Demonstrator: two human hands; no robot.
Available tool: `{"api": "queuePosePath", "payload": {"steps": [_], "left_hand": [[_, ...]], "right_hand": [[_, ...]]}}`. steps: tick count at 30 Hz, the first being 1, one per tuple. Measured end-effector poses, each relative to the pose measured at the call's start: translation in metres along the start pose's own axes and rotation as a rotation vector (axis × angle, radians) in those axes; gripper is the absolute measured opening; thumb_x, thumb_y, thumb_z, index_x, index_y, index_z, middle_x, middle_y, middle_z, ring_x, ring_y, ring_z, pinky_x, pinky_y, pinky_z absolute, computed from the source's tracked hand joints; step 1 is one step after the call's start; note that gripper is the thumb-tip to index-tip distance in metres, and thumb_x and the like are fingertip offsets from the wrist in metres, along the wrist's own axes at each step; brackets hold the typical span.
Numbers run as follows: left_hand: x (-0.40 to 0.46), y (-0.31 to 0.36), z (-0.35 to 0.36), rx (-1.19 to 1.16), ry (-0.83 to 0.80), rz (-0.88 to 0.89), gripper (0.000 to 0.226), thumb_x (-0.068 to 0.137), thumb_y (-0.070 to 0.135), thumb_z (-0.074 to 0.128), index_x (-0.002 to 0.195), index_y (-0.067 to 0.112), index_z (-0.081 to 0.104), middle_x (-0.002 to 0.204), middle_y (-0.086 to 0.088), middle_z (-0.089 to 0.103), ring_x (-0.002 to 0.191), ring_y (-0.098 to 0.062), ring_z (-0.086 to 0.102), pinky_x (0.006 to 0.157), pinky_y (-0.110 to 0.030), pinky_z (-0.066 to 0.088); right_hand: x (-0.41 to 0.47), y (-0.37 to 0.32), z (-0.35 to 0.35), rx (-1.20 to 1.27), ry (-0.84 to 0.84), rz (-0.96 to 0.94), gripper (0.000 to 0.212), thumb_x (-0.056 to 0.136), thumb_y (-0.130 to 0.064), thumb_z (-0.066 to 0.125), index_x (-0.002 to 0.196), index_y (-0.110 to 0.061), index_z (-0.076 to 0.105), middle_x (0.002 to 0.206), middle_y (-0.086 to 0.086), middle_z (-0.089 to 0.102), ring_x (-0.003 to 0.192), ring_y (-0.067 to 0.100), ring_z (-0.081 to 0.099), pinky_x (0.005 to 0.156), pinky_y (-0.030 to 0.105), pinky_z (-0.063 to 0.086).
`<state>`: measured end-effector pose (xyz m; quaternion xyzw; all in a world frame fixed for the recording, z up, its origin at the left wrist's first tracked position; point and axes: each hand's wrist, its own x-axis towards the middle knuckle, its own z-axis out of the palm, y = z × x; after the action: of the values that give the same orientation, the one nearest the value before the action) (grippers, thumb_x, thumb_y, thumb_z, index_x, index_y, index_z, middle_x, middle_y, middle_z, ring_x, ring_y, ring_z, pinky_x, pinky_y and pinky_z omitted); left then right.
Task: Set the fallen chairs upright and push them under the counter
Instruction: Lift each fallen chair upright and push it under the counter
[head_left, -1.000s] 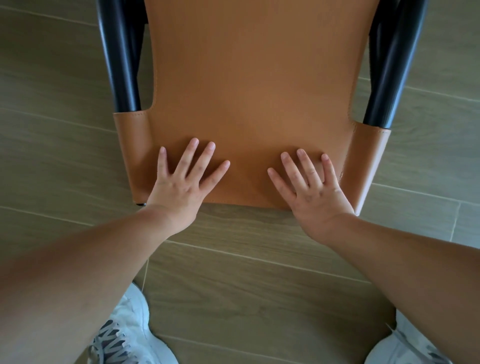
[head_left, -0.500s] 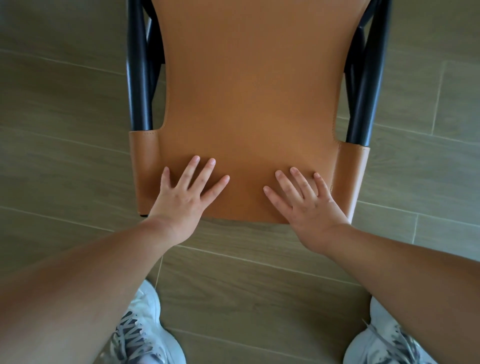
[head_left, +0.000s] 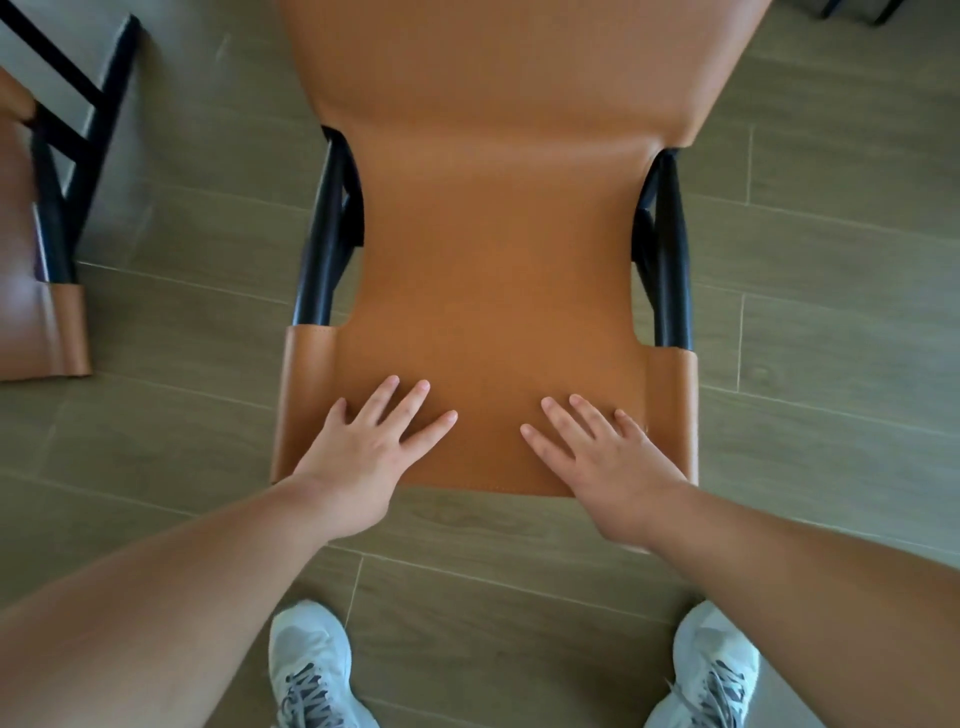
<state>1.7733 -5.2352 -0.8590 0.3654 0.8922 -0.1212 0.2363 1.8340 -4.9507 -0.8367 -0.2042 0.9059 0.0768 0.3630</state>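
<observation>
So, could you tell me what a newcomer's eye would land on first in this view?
The tan leather chair with black legs fills the centre. Both hands lie flat on its near edge with fingers spread, the left hand and the right hand side by side. A second tan chair peeks in at the left edge, and grey sneakers stand on the floor below.

Single head cam, looks steeply down, close over chair (head_left: 498, 270) back, floor (head_left: 831, 260) below.
</observation>
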Motion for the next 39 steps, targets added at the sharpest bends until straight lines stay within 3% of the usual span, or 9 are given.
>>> {"api": "queuePosePath", "payload": {"steps": [4, 6, 9, 15, 22, 28, 32, 35, 39], "left_hand": [[-0.014, -0.017, -0.065, -0.013, 0.027, 0.021, 0.111, 0.080, -0.002, 0.046, 0.143, 0.045, -0.033, 0.163, -0.002, -0.015, 0.150, -0.032, 0.001, 0.103, -0.048, 0.042], [-0.018, -0.025, -0.096, -0.010, 0.043, 0.010, 0.107, 0.079, -0.003, 0.045, 0.147, 0.045, -0.023, 0.164, -0.005, -0.002, 0.149, -0.032, 0.012, 0.084, -0.036, 0.051], [-0.020, -0.039, -0.141, 0.021, 0.049, -0.012, 0.101, 0.081, -0.003, 0.043, 0.149, 0.045, -0.015, 0.163, -0.006, 0.011, 0.144, -0.031, 0.024, 0.062, -0.026, 0.046], [-0.021, -0.068, -0.230, 0.021, 0.074, -0.074, 0.090, 0.085, -0.001, 0.042, 0.153, 0.041, 0.000, 0.148, -0.002, 0.032, 0.119, -0.027, 0.042, 0.073, -0.037, 0.056], [-0.010, -0.101, -0.320, 0.019, 0.157, -0.150, 0.060, 0.087, 0.009, 0.043, 0.143, 0.030, 0.034, 0.123, 0.002, 0.049, 0.100, -0.022, 0.050, 0.074, -0.040, 0.054], [0.005, -0.137, -0.380, 0.084, 0.275, -0.252, 0.029, 0.083, 0.013, 0.050, 0.110, 0.023, 0.051, 0.095, 0.004, 0.046, 0.088, -0.019, 0.048, 0.060, -0.035, 0.045], [0.024, -0.163, -0.410, 0.177, 0.308, -0.291, 0.028, 0.081, 0.009, 0.051, 0.105, 0.021, 0.043, 0.093, 0.002, 0.042, 0.090, -0.021, 0.048, 0.053, -0.034, 0.035], [0.038, -0.176, -0.432, 0.192, 0.314, -0.285, 0.028, 0.083, 0.008, 0.048, 0.107, 0.022, 0.043, 0.091, 0.003, 0.039, 0.090, -0.021, 0.048, 0.055, -0.035, 0.036], [0.050, -0.189, -0.460, 0.136, 0.334, -0.376, 0.033, 0.086, 0.007, 0.044, 0.114, 0.024, 0.047, 0.099, 0.001, 0.048, 0.088, -0.023, 0.046, 0.061, -0.036, 0.041]], "right_hand": [[-0.028, 0.017, -0.061, 0.043, 0.015, 0.006, 0.114, 0.082, 0.003, 0.057, 0.148, -0.032, -0.029, 0.159, 0.005, -0.029, 0.149, 0.032, -0.013, 0.118, 0.054, 0.018], [-0.041, 0.026, -0.092, 0.074, 0.026, 0.010, 0.113, 0.081, 0.008, 0.054, 0.149, -0.033, -0.026, 0.161, 0.003, -0.026, 0.150, 0.031, -0.010, 0.119, 0.052, 0.020], [-0.058, 0.040, -0.137, 0.110, 0.027, 0.021, 0.111, 0.080, 0.013, 0.049, 0.151, -0.034, -0.021, 0.162, 0.001, -0.021, 0.151, 0.029, -0.007, 0.119, 0.050, 0.022], [-0.082, 0.069, -0.219, 0.113, 0.070, 0.068, 0.112, 0.079, 0.014, 0.055, 0.154, -0.034, -0.012, 0.162, 0.001, -0.001, 0.145, 0.032, 0.014, 0.102, 0.044, 0.045], [-0.096, 0.110, -0.288, 0.012, 0.223, 0.074, 0.095, 0.079, 0.010, 0.045, 0.155, -0.030, 0.003, 0.142, 0.002, 0.031, 0.107, 0.027, 0.044, 0.076, 0.040, 0.054], [-0.102, 0.144, -0.330, -0.092, 0.413, 0.111, 0.076, 0.081, 0.004, 0.043, 0.147, -0.023, 0.017, 0.125, 0.001, 0.039, 0.100, 0.025, 0.046, 0.065, 0.037, 0.053], [-0.095, 0.167, -0.363, -0.113, 0.524, 0.136, 0.059, 0.080, 0.003, 0.044, 0.131, -0.024, 0.030, 0.107, 0.000, 0.038, 0.088, 0.021, 0.041, 0.066, 0.034, 0.044], [-0.088, 0.189, -0.387, -0.119, 0.569, 0.113, 0.047, 0.083, 0.002, 0.044, 0.121, -0.023, 0.032, 0.097, -0.002, 0.029, 0.084, 0.020, 0.036, 0.067, 0.033, 0.039], [-0.075, 0.213, -0.417, -0.009, 0.648, 0.176, 0.026, 0.087, -0.002, 0.046, 0.106, -0.020, 0.042, 0.093, -0.002, 0.035, 0.084, 0.021, 0.038, 0.062, 0.034, 0.039]]}}
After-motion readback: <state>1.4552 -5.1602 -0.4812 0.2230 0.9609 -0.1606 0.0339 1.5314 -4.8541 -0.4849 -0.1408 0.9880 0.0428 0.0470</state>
